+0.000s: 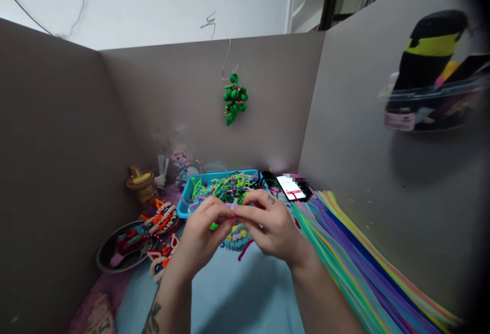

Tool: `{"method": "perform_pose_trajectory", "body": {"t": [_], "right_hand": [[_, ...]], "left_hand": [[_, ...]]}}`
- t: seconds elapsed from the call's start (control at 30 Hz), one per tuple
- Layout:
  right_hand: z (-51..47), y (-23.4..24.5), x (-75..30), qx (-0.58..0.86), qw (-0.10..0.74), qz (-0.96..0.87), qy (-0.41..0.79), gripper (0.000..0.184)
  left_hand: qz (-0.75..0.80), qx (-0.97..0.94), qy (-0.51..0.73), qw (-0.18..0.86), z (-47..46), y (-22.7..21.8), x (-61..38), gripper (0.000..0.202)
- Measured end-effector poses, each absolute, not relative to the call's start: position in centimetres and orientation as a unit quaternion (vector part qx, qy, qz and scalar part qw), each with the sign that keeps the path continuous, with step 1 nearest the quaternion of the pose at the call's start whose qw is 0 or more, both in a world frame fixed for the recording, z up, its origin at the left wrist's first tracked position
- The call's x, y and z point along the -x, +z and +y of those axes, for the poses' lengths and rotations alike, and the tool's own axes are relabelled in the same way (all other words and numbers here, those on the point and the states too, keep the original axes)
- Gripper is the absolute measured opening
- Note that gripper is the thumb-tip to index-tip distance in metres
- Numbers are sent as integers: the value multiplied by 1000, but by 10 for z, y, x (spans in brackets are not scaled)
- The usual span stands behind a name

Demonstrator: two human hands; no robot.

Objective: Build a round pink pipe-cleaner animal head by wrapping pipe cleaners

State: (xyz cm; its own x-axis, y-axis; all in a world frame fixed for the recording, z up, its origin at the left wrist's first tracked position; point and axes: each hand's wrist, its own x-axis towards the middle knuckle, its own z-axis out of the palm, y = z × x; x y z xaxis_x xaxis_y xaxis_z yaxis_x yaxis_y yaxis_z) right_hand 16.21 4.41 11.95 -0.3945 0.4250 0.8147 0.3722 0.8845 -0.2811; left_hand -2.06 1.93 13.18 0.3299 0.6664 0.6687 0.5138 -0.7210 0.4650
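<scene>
My left hand [206, 232] and my right hand [271, 227] meet in front of me above the table, fingers closed in a pinch. Between the fingertips is a small lilac pipe cleaner piece [231, 206], mostly covered by my fingers. Just below and behind the hands shows a light blue fuzzy piece [237, 239] dotted with yellow and lilac blobs; I cannot tell if it touches my hands. A dark red pipe cleaner end [245, 251] sticks out beneath my right hand.
Behind the hands stands a blue tray [184, 206] of pipe cleaner scraps. Long pipe cleaners [356, 252] lie along the right, near a phone [291, 188]. A metal bowl [101, 262] and orange-and-cream pieces [163, 217] sit left. Grey partitions [268, 104] enclose the table.
</scene>
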Motion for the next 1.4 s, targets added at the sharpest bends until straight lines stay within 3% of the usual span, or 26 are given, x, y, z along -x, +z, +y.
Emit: {"method": "perform_pose_trajectory", "body": {"t": [0.3,0.57,0.8,1.23,1.4], "right_hand": [[42,125,-161,236,479,-833,142,18],[43,124,-161,266,482,-823,138,19],[46,123,-161,264,457,-835,154,13],[48,124,-165,284,481,-823,101,16],[51,124,-172,281,482,-823,107,17]], "left_hand": [[340,-837,422,72,18,130,21,10],[366,-834,408,71,20,130,22,23],[398,-818,414,42,23,124,23,12],[394,-813,428,19,26,124,22,15],[365,-815,444,66,26,124,33,11]]}}
